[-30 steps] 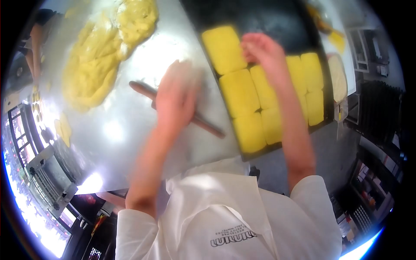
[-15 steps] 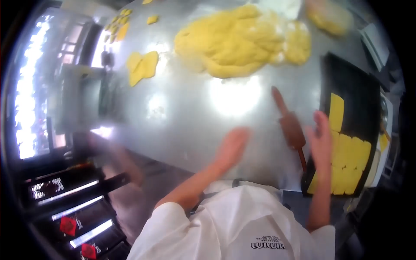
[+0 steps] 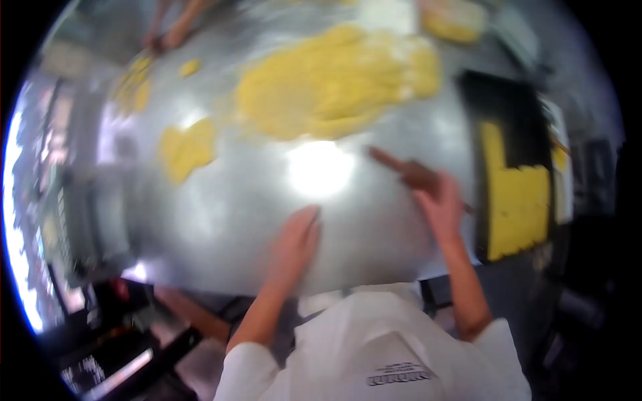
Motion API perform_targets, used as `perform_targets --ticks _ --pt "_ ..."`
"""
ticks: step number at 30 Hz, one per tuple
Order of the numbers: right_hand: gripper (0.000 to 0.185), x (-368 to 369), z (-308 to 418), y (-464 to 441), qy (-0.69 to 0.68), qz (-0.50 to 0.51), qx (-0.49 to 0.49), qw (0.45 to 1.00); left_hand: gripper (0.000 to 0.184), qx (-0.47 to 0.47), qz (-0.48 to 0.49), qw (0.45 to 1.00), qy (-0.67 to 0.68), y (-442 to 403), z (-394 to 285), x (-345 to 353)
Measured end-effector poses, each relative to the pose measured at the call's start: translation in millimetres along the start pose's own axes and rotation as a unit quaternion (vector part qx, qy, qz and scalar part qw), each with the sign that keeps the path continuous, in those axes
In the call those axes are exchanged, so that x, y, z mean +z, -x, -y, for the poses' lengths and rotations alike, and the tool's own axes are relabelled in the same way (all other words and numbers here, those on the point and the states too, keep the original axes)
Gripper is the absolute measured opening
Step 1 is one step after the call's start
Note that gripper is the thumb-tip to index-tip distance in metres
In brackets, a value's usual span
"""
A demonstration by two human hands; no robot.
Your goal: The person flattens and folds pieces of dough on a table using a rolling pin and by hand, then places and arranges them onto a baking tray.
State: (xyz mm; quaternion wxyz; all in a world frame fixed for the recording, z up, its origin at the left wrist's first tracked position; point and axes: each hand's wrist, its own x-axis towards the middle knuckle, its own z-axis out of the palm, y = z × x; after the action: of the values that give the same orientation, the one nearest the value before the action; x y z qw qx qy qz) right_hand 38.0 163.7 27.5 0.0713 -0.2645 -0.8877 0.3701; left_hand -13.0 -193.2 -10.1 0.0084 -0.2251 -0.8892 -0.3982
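My right hand (image 3: 443,206) is on a brown wooden rolling pin (image 3: 416,175) at the right of the steel table. Its fingers and thumb close around the roller and cover part of it; one handle points up and left. My left hand (image 3: 294,244) is over the table's near side, fingers stretched forward, somewhat blurred, with nothing visible in it. Ahead of both hands lies a large mass of yellow dough (image 3: 321,83), floury on its right. A smaller flat dough piece (image 3: 187,148) rests to the left.
A black tray (image 3: 511,144) with yellow dough sheets (image 3: 518,207) stands on the right. At the far left, another person's hands (image 3: 167,40) are near small dough pieces (image 3: 134,87). Another person's arm (image 3: 194,314) shows at lower left. A bagged yellow lump (image 3: 455,23) sits at the back.
My right hand has moved from beside the tray onto the rolling pin. My left hand has shifted slightly. The view has turned, and another person's hands now show at the far left.
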Motion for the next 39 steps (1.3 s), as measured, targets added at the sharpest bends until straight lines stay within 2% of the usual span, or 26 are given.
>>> perform_targets --ticks 1,3,5,7,9,11,14,17,18,21,22,25,28,31,32,35,37,39 --pt "0.064 18 -57 0 0.072 -0.077 -0.095 0.990 0.031 -0.018 -0.050 0.998 0.024 -8 13 -11" --pt "0.069 25 -75 11 0.181 -0.141 -0.156 0.961 0.028 -0.018 -0.135 0.991 -0.003 -37 46 -45" --pt "0.071 27 -69 14 0.153 -0.145 -0.102 0.972 0.030 -0.066 -0.173 0.983 -0.018 -77 76 -82" --pt "0.073 27 -61 9 0.154 -0.134 -0.100 0.974 0.032 -0.062 -0.177 0.981 -0.058 -118 128 -121" --pt "0.075 35 -49 6 0.155 -0.129 -0.097 0.975 0.034 0.024 -0.211 0.959 -0.190 -165 182 -162" --pt "0.075 42 -56 1 0.151 -0.132 -0.094 0.975 0.038 0.081 -0.260 0.919 -0.285 -202 272 -178" --pt "0.076 45 -45 3 0.137 -0.138 -0.097 0.976 0.043 -0.095 -0.125 0.956 -0.249 -240 348 -219" --pt "0.074 43 -47 2 0.147 -0.133 -0.092 0.976 0.047 -0.229 0.064 0.954 -0.184 -260 328 -243" --pt "0.073 44 -48 3 0.153 -0.132 -0.089 0.975 0.047 -0.217 0.065 0.960 -0.163 -260 326 -245" --pt "0.072 45 -46 2 0.177 -0.139 -0.095 0.970 0.043 -0.228 0.128 0.935 -0.238 -266 313 -254" --pt "0.071 45 -45 2 0.182 -0.142 -0.091 0.969 0.041 -0.297 0.178 0.914 -0.211 -273 305 -260" --pt "0.071 46 -45 3 0.193 -0.143 -0.079 0.967 0.038 -0.264 0.178 0.935 -0.159 -268 316 -259" --pt "0.071 45 -44 3 0.202 -0.145 -0.070 0.966 0.029 -0.147 0.066 0.979 -0.128 -246 307 -249" --pt "0.070 46 -42 4 0.208 -0.150 -0.068 0.964 0.025 -0.162 0.006 0.982 -0.097 -220 263 -239" --pt "0.070 47 -41 4 0.211 -0.151 -0.069 0.963 0.020 -0.186 -0.014 0.971 -0.150 -213 242 -234" --pt "0.070 45 -40 4 0.211 -0.149 -0.062 0.964 0.018 -0.010 -0.078 0.981 -0.175 -174 218 -211" --pt "0.072 45 -44 4 0.210 -0.141 -0.050 0.966 0.012 0.051 -0.094 0.964 -0.243 -149 191 -180" --pt "0.075 44 -55 2 0.215 -0.126 -0.031 0.968 0.016 0.125 -0.096 0.966 -0.203 -129 119 -147"
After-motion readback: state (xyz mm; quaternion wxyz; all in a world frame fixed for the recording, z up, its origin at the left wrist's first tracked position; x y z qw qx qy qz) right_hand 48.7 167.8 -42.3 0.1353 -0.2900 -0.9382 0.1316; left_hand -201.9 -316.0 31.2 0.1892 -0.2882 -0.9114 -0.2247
